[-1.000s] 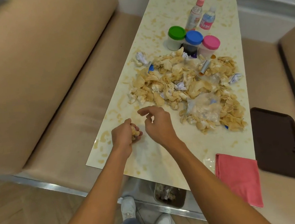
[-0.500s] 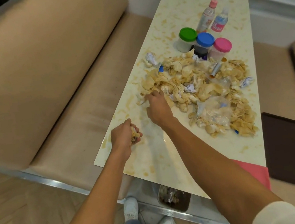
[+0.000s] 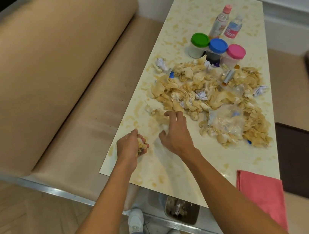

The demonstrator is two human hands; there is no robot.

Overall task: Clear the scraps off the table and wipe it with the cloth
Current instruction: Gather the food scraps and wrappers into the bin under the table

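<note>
L hand (image 3: pixel 130 146) sits at the table's (image 3: pixel 176 165) left edge, near the front-left corner, fingers curled tight round a wad of scraps (image 3: pixel 141 146). R hand (image 3: pixel 174 132) is just beside it, further in over the top, palm down, fingers spread and half bent, tips at the near-left fringe of the scrap pile (image 3: pixel 212 96); can't tell if anything's pinched under them.

Pile covers the mid table, edge to edge nearly: tan crumpled bits, white paper balls, a clear plastic bag (image 3: pixel 226 121) on its near-right side, a small metallic tube (image 3: pixel 227 77) toward the far-right.

Past the pile, 3 jars in a row: green lid (image 3: pixel 200 40), blue lid (image 3: pixel 218 45), pink lid (image 3: pixel 235 52). Behind them 2 bottles (image 3: pixel 224 21), near the right edge.

Pink cloth (image 3: pixel 264 194) lies at the front-right corner, hanging over the front edge. Bin (image 3: pixel 181 209) w/ scraps inside stands on the floor under the front edge. Dark tray (image 3: pixel 303 163) on the seat, right of the table.
</note>
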